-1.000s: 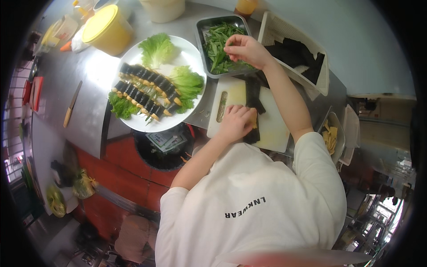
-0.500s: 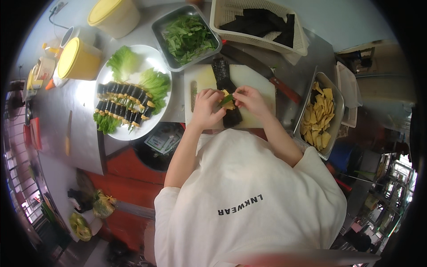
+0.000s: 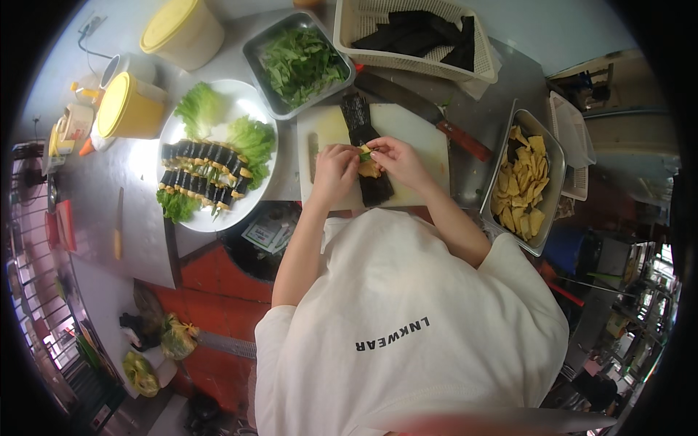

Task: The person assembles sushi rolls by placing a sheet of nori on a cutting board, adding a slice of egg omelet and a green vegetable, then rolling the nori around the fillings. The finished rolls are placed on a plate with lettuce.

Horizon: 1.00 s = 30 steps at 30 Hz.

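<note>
Dark seaweed strips [image 3: 355, 116] lie lengthwise on the white cutting board [image 3: 414, 123] in front of me. A yellow, crinkled slice [image 3: 370, 171] rests across them. Just above that slice, my left hand [image 3: 336, 171] and my right hand [image 3: 398, 163] meet with fingertips pinched together. Between them a green leaf [image 3: 365, 156] shows, partly covered by the fingers, with a bit of yellow at its far end. On the left, a white plate [image 3: 240, 93] bears rows of seaweed-wrapped yellow rolls [image 3: 207, 156] and lettuce [image 3: 251, 138].
A cleaver [image 3: 407, 94] with a wooden handle lies across the board's far right corner. Around it stand a metal tray of green leaves [image 3: 302, 62], a cream basket [image 3: 356, 22] of dark seaweed, and a metal tray of yellow slices [image 3: 520, 189]. A knife [image 3: 118, 225] lies at left.
My fingertips have drawn closer together over the yellow slice, and less of the green leaf shows between them. The whole view has shifted slightly.
</note>
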Each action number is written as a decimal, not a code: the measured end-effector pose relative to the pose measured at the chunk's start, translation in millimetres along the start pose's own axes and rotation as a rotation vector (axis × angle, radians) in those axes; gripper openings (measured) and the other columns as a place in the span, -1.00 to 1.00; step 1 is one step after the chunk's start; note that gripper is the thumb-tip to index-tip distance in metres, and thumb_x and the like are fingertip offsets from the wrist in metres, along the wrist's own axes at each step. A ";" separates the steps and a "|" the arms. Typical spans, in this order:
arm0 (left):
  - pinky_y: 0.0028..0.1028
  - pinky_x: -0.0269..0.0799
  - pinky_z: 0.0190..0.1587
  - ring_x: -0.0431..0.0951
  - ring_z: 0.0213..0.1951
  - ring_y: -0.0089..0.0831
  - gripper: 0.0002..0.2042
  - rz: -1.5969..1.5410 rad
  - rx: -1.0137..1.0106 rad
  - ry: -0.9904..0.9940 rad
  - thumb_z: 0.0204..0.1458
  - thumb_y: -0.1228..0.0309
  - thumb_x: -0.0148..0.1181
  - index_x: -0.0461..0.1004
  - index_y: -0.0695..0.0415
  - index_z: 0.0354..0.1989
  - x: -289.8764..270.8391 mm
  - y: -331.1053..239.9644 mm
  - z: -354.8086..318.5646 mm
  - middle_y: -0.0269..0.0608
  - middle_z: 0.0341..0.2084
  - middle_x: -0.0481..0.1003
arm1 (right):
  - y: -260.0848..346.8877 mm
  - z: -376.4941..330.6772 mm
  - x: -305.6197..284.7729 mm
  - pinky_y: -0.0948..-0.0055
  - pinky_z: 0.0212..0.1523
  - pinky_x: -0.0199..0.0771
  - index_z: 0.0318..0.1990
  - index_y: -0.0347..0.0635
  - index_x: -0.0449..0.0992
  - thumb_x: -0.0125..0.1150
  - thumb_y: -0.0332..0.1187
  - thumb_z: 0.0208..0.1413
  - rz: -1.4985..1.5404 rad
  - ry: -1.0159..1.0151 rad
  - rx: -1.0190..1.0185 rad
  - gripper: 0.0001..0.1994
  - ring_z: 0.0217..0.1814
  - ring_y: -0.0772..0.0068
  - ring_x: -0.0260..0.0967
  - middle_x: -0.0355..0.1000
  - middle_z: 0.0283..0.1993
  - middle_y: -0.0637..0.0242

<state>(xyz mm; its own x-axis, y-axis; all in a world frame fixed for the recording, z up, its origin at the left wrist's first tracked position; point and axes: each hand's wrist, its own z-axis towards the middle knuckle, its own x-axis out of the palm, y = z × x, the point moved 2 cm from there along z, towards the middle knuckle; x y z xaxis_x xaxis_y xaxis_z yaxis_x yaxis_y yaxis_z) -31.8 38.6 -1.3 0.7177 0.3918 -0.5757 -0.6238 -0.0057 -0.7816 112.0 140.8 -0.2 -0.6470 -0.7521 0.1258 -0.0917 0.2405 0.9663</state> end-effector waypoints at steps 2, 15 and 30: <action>-0.24 0.22 0.03 0.40 -0.08 -0.16 -0.84 0.005 -0.001 0.042 0.05 0.43 0.09 0.56 0.21 -0.28 -1.7 -0.1 -0.4 -0.18 -0.23 0.53 | 1.1 0.7 -1.6 0.65 -0.38 0.42 -0.19 -0.34 0.49 0.18 -0.50 0.12 -0.071 -0.002 -0.020 -0.87 -0.40 0.70 0.37 0.48 -0.32 0.37; -0.31 0.32 -0.08 0.47 -0.17 -0.24 -0.84 0.117 0.140 -0.097 -0.15 0.45 0.30 0.60 0.09 -0.34 1.1 -10.1 -3.6 -0.31 -0.31 0.55 | -3.2 5.7 4.3 0.45 -0.41 0.39 -0.39 -0.25 0.49 0.28 -0.48 -0.14 -0.650 -0.105 -0.220 -0.87 -0.53 0.43 0.30 0.34 -0.52 0.32; -0.22 0.27 0.09 0.42 0.01 -0.21 -0.85 0.277 0.325 0.055 -0.17 0.49 0.26 0.59 0.10 -0.36 -8.3 -15.8 6.7 -0.21 -0.13 0.50 | 23.6 -17.5 -19.4 0.46 -0.24 0.42 -0.18 -0.11 0.49 0.30 -0.46 -0.09 -0.676 0.091 -0.388 -0.74 -0.28 0.42 0.34 0.36 -0.27 0.33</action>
<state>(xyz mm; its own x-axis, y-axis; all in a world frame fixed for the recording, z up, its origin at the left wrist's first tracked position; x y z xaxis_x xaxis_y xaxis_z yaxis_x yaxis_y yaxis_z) -29.9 41.6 17.5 0.5191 0.3669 -0.7719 -0.8541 0.1897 -0.4842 135.7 150.4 24.1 -0.4787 -0.7103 -0.5160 -0.1617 -0.5064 0.8470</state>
